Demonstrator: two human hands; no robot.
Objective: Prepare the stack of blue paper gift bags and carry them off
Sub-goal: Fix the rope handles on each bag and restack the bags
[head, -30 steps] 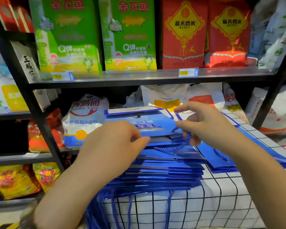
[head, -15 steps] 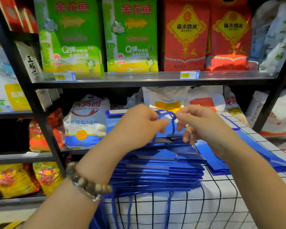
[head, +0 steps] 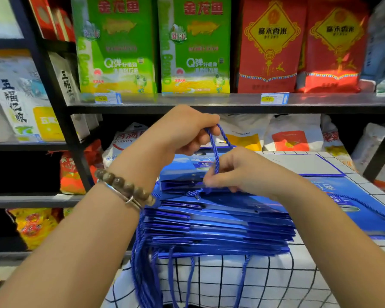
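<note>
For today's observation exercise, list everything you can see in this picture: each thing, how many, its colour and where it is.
gift bags: one flat stack, blue, on the table
rope handle: one, blue, pulled up between both hands
loose gift bags: count unclear, blue, right of the stack
table: one, white cloth with black grid
green bags: two, top shelf
red bags: two, top shelf
price tags: two, shelf edge
bracelet: beaded, brown, left wrist
left hand: pinching the handle's top
right hand: pinching it lower

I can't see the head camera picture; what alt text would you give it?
Two bare hands work a blue cord handle above a stack of flat blue paper gift bags on a checked tablecloth: the left hand pinches the loop up, the right hand grips it lower. Behind, shop shelves hold green and red rice bags.
</note>
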